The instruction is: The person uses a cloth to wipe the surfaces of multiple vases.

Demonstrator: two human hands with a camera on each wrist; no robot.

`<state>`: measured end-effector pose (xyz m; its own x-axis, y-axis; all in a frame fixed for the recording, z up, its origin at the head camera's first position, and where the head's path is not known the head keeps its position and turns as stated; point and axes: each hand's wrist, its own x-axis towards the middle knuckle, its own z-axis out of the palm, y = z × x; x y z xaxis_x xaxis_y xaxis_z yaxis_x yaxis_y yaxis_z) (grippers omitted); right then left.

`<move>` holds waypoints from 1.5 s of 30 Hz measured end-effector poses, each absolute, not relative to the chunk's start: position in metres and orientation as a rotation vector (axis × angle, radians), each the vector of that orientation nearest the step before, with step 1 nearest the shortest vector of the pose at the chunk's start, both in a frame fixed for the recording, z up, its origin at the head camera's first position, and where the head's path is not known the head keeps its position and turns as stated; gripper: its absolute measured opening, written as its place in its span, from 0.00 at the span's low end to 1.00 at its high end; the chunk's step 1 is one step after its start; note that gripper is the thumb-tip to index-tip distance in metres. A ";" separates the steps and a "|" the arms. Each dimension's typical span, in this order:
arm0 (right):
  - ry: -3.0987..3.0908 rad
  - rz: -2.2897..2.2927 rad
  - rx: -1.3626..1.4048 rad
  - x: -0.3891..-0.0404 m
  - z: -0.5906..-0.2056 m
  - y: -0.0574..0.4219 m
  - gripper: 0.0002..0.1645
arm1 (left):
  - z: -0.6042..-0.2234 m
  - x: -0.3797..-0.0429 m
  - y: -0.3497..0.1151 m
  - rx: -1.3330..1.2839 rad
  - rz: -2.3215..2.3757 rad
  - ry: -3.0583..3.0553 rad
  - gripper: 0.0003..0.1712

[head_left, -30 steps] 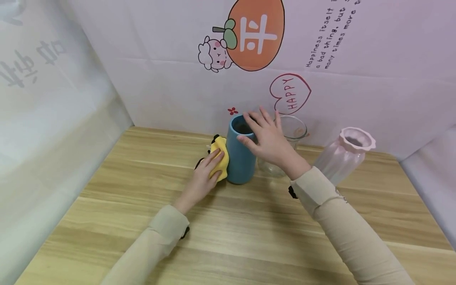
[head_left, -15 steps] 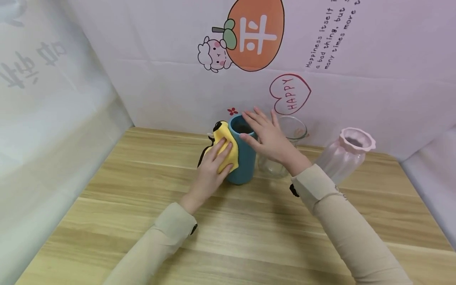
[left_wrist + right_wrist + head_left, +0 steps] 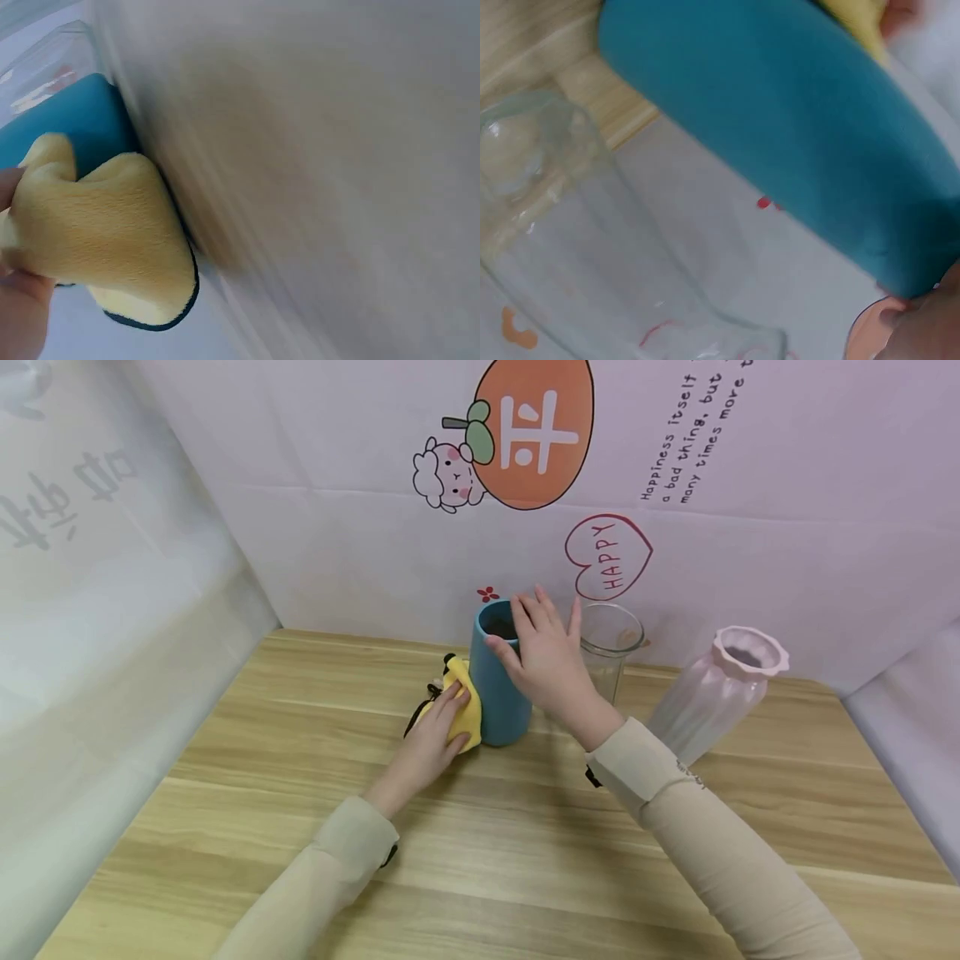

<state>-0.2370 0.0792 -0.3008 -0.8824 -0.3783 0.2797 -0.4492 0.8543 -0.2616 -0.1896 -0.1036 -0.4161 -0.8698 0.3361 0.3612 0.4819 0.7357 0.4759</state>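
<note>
A tall blue vase point(image 3: 501, 693) stands on the wooden table near the back wall, its dark mouth facing up. My right hand point(image 3: 553, 672) grips the vase at its rim, thumb on the near side and fingers across the far side. Low on the vase's left side, my left hand point(image 3: 431, 739) holds a yellow cloth point(image 3: 467, 714) with black edging. The left wrist view shows the cloth point(image 3: 105, 225) bunched between thumb and finger, pressed to the blue surface. In the right wrist view, fingertips point(image 3: 930, 322) curl at the vase's rim end.
Just right of the blue vase stands a clear glass vase point(image 3: 611, 647), partly hidden behind the right hand. Farther right is a pale pink fluted vase point(image 3: 708, 702). A white printed sheet point(image 3: 360, 552) covers the back, and pale sheets hang at both sides.
The left hand with the cloth went up the vase's side, then came back down and left. The right hand and the vase's top have shifted slightly left.
</note>
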 end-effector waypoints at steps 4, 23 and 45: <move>-2.818 0.480 0.603 -0.235 -0.300 0.077 0.44 | -0.422 -0.191 -0.110 -0.656 -0.834 -2.679 0.30; -2.898 0.697 0.879 -0.255 -0.291 0.097 0.39 | -0.386 -0.191 -0.085 -0.659 -0.800 -2.285 0.29; -2.932 0.642 0.784 -0.252 -0.288 0.096 0.43 | -0.415 -0.182 -0.102 -0.568 -0.919 -2.433 0.29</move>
